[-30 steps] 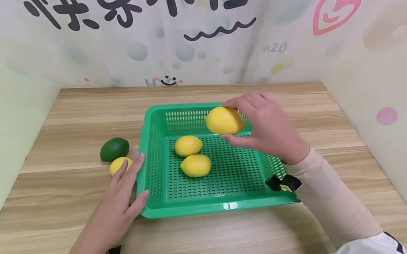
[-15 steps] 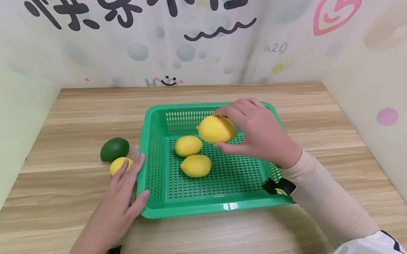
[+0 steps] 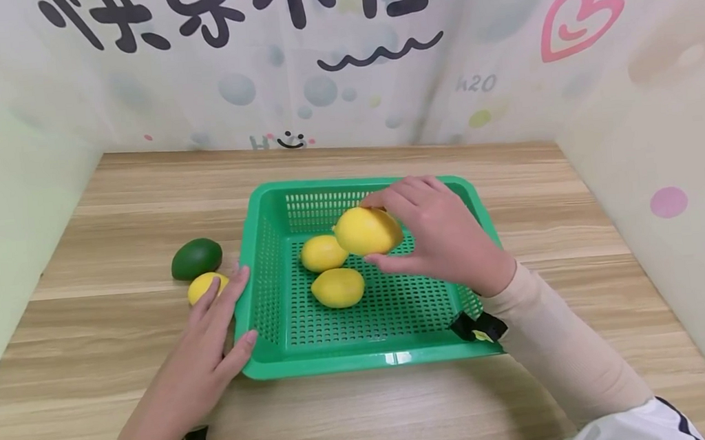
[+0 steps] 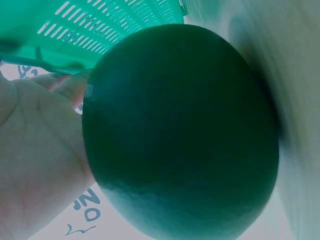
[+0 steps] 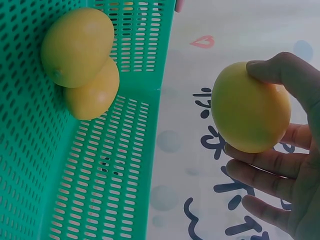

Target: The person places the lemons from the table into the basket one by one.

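A green perforated basket point(image 3: 376, 360) sits mid-table with two yellow lemons point(image 3: 323, 253) point(image 3: 338, 287) lying in it. My right hand point(image 3: 391, 234) holds a third lemon point(image 3: 362, 231) between thumb and fingers, just above the basket floor and beside the upper lemon. In the right wrist view that held lemon point(image 5: 250, 107) is off the mesh, with the other two point(image 5: 77, 47) stacked against the basket wall point(image 5: 100, 175). My left hand point(image 3: 229, 312) lies flat against the basket's left rim. Its fingers partly cover another lemon point(image 3: 205, 285) on the table.
A dark green fruit point(image 3: 197, 258) lies on the wooden table point(image 3: 368, 419) left of the basket and fills the left wrist view point(image 4: 180, 135). Printed fabric walls point(image 3: 664, 154) enclose the table at the back and on both sides.
My right hand has carried its lemon left and down, from the basket's far right corner to beside the two lemons. My left hand has not moved.
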### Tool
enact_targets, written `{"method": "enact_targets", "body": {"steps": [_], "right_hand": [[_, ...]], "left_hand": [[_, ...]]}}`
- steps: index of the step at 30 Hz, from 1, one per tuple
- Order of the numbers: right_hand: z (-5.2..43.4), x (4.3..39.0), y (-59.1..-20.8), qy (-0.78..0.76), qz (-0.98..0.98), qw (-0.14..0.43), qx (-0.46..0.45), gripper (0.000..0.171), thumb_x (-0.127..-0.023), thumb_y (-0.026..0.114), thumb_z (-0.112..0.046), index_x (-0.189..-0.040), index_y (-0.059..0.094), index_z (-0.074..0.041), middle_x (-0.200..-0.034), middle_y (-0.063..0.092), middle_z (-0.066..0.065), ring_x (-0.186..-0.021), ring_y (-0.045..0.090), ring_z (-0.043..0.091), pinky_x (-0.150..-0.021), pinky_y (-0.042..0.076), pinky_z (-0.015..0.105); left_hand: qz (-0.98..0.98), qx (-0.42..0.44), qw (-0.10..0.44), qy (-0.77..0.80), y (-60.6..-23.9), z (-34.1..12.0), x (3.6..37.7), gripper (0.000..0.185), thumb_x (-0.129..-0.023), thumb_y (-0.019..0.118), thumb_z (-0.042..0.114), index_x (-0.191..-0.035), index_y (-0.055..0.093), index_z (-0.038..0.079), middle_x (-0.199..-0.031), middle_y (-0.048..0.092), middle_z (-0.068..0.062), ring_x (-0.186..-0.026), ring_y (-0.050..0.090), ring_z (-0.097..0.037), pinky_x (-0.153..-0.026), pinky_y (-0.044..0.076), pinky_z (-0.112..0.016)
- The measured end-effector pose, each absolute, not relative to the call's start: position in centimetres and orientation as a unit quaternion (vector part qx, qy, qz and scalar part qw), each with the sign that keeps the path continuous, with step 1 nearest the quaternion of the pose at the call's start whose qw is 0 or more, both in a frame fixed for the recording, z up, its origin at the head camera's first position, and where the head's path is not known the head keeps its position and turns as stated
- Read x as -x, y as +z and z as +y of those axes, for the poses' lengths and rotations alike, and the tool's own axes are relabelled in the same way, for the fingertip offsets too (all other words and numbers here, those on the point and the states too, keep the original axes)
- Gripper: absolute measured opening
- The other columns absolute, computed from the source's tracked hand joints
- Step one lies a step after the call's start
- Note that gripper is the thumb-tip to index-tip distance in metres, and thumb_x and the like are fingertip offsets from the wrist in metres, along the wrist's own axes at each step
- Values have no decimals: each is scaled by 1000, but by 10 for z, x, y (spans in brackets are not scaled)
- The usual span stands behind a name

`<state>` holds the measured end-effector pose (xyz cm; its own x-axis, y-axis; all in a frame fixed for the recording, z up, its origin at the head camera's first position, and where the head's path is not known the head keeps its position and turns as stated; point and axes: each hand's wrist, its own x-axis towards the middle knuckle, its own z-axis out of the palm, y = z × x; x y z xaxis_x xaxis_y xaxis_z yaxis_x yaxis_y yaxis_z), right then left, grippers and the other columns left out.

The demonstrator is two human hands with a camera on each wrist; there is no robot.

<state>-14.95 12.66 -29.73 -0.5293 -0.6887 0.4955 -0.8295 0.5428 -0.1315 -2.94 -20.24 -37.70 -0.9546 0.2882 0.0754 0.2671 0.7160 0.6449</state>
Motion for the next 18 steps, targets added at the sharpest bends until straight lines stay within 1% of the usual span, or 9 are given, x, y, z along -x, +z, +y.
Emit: {"method": "enact_targets", "body": {"steps": [9,18], "right_hand": [[123,147,-297,184,-850,191,-455,52,-82,82,-41,-118,69,-5,-111,71,7,-104,64,26,-93,47,45],[121,146,-297,181,-851,180,-459,54,-82,82,-42,-119,69,-6,-113,71,6,-106,64,26,-94,47,45]], "left_hand": [[927,-152,10,343,-377,-202,29,74,-107,54,29,-167,12,26,-169,25,-8,-153,12,-48,-98,32,-84],[928,-153,10,341,-377,-203,30,73,-107,54,29,-167,13,26,-169,26,-10,-153,13,-48,-99,32,-83]]}}
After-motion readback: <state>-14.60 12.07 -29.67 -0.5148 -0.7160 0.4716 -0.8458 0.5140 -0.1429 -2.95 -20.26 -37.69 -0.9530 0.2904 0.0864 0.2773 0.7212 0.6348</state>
